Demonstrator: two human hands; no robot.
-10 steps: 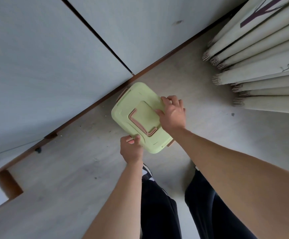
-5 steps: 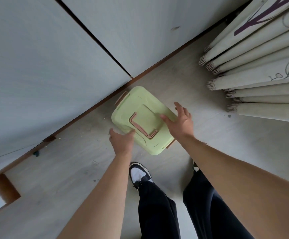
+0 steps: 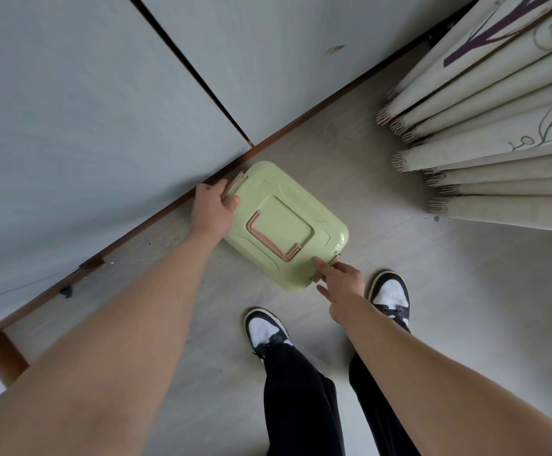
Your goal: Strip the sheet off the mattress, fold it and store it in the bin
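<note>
A pale green storage bin stands on the floor against the cabinet base, its lid on and a pink handle lying flat on top. No sheet shows. My left hand grips the bin's far left end, thumb on the lid and fingers curled round the pink latch. My right hand is at the near right end. Its index finger lies straight along the lid's edge and the hand covers most of that end's latch.
Grey cabinet doors with a brown base strip rise right behind the bin. Cream pleated curtains hang to the right. My two black-and-white shoes stand just in front of the bin on the pale floor.
Both hands left the lid's top and slid outward, the left to the far latch, the right to the near latch. The view has pulled back and my feet now show.
</note>
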